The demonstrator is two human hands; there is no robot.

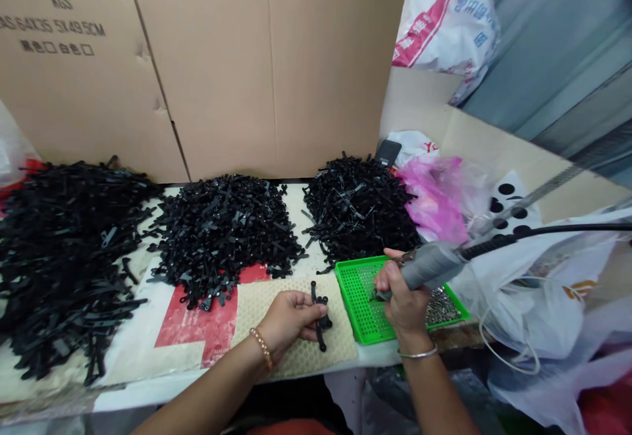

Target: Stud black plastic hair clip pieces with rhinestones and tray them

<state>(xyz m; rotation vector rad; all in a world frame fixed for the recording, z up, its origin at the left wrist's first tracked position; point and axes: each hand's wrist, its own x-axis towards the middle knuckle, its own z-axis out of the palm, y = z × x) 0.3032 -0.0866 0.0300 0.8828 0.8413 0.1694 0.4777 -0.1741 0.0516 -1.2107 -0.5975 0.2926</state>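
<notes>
Over a cream bubble-textured mat (276, 362), my left hand (293, 316) pinches a small black plastic part (320, 339) made of an arm and a knobbed piece. My right hand (407, 300) is wrapped round a grey, tape-covered power screwdriver (434, 265) with a black cable running off to the right. Its tip points left, above a green perforated tray (363, 326). Small metal screws (441, 308) lie in the tray's right end, partly hidden by my right hand and wrist.
Three heaps of black plastic parts stand along the table: a left heap (69, 244), a middle heap (227, 224) and a right heap (363, 214). Behind them rises a large cardboard box (271, 73). Pink plastic (434, 191) and white bags (533, 316) crowd the right side.
</notes>
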